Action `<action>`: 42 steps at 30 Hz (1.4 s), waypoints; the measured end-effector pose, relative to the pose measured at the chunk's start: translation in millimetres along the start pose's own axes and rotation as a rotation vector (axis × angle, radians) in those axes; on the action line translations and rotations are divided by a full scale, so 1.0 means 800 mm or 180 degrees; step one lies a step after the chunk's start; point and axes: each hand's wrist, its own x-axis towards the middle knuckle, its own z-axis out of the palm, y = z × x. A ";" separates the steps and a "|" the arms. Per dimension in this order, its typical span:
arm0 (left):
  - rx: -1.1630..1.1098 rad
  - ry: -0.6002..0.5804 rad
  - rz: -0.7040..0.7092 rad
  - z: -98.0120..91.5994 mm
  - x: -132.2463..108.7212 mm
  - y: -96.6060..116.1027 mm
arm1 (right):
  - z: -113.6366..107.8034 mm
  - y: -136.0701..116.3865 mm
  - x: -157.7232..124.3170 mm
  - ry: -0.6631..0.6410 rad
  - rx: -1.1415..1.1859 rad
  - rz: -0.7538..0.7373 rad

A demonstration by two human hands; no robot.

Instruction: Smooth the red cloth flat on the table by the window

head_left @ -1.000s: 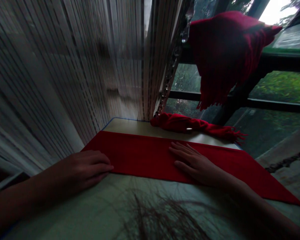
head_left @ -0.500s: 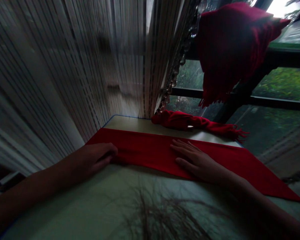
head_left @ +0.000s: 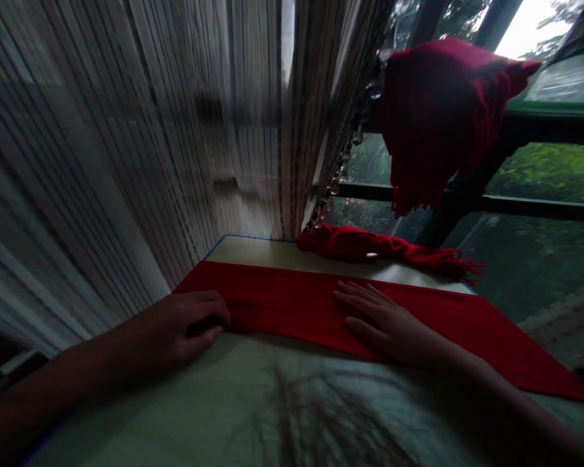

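Observation:
A long red cloth (head_left: 292, 301) lies flat across a pale glossy table (head_left: 185, 408), running from the left to the near right corner. My left hand (head_left: 185, 324) curls over the cloth's left end, fingers bent and gripping its near edge. My right hand (head_left: 384, 321) lies flat on the cloth's middle, fingers stretched out toward the left. A second red scarf (head_left: 370, 245) with a fringed end lies bunched along the table's far edge.
A striped curtain (head_left: 150, 143) with a beaded edge hangs close at the left and back. A third red fringed cloth (head_left: 438, 117) hangs over a dark window rail at the upper right. Greenery shows through the glass.
My left hand slid right along the cloth's left end and its fingers curled onto the near edge. My right hand stayed pressed flat in place.

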 end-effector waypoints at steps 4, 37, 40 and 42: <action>0.0001 0.0000 -0.0192 0.001 0.000 -0.001 | -0.002 -0.001 0.000 -0.0065 -0.0105 -0.0002; 0.1579 0.0836 0.1105 0.010 -0.008 0.003 | 0.000 0.001 0.000 -0.0027 -0.0131 0.0056; 0.1615 0.0880 0.1144 0.011 -0.011 0.003 | -0.002 -0.002 0.000 -0.0046 -0.0144 0.0066; 0.1588 0.0900 0.1161 0.011 -0.013 0.002 | -0.005 -0.004 -0.001 -0.0128 -0.0173 0.0077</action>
